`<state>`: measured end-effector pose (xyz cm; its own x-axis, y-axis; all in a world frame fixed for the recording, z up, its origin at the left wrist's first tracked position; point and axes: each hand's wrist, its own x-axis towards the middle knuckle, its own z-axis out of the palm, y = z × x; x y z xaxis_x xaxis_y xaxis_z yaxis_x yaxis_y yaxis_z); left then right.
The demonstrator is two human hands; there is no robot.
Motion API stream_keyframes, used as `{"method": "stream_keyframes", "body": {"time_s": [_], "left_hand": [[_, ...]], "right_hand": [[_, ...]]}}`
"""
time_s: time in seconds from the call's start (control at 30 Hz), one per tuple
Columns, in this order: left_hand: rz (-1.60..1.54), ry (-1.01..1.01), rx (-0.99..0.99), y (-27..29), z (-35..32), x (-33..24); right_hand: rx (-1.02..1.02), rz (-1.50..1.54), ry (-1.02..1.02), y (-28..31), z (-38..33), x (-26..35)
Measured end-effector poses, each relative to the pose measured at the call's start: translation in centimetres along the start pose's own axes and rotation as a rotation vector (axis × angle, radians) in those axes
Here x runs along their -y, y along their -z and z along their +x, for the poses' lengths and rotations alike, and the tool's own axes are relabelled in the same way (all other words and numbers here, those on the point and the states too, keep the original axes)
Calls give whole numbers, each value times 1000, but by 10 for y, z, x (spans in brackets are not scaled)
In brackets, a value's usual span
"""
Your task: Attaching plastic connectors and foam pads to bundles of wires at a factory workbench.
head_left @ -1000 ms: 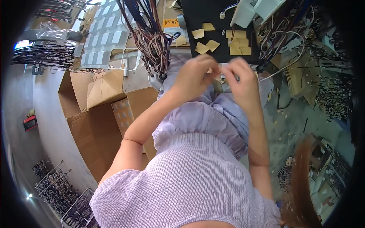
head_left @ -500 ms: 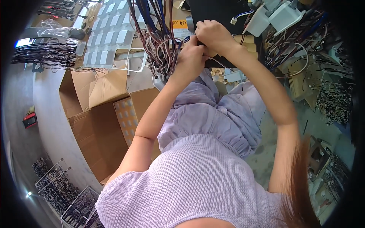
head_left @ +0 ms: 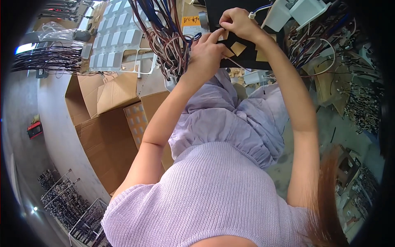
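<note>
- The left hand (head_left: 205, 53) reaches over the edge of the black counter (head_left: 224, 4), with its pointer finger stretched forward. I cannot tell if its fingers pinch anything.
- The right hand (head_left: 242, 25) is just past the left one, with its fingers curled. The thumb and pointer tips are close together, but I cannot tell if they pinch something.
- A thin, pale wire (head_left: 235, 63) runs from under the left hand toward a white plastic part (head_left: 254, 77) near the person's lap.
- A small yellow square (head_left: 238, 48) lies on the counter between the hands and a pile of yellow squares (head_left: 261, 55).
- A white plug (head_left: 252, 15) is just beside the right hand.
- Left of the left hand hangs a big bunch of brown and blue wires (head_left: 166, 45).
- A gray roll (head_left: 203, 19) is near a paper with an orange top (head_left: 191, 21).
- An open cardboard box (head_left: 109, 148) is at the person's left side.
</note>
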<state>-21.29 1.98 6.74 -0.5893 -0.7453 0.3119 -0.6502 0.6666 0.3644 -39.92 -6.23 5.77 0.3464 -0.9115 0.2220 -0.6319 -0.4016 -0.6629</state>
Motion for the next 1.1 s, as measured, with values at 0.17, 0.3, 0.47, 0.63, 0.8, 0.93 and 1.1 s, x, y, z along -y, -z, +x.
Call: {"method": "stream_keyframes", "body": {"time_s": [0.17, 0.3, 0.47, 0.63, 0.8, 0.93, 1.1], "left_hand": [[-2, 14, -70, -5, -5, -1], [50, 1, -21, 0, 1, -1], [81, 16, 60, -1, 6, 2], [49, 59, 91, 0, 4, 9], [-81, 43, 35, 13, -3, 2], [-733, 208, 231, 39, -19, -18], [-1105, 586, 589, 75, -19, -41]], "right_hand": [[5, -148, 160, -3, 2, 12], [-27, -370, 246, -7, 7, 3], [49, 83, -128, -10, 10, -31], [7, 937, -292, 4, -10, -32], [-185, 744, -335, -2, -63, 44], [-416, 201, -1, 4, -149, 84], [-384, 4, 284, 24, -194, 117]]}}
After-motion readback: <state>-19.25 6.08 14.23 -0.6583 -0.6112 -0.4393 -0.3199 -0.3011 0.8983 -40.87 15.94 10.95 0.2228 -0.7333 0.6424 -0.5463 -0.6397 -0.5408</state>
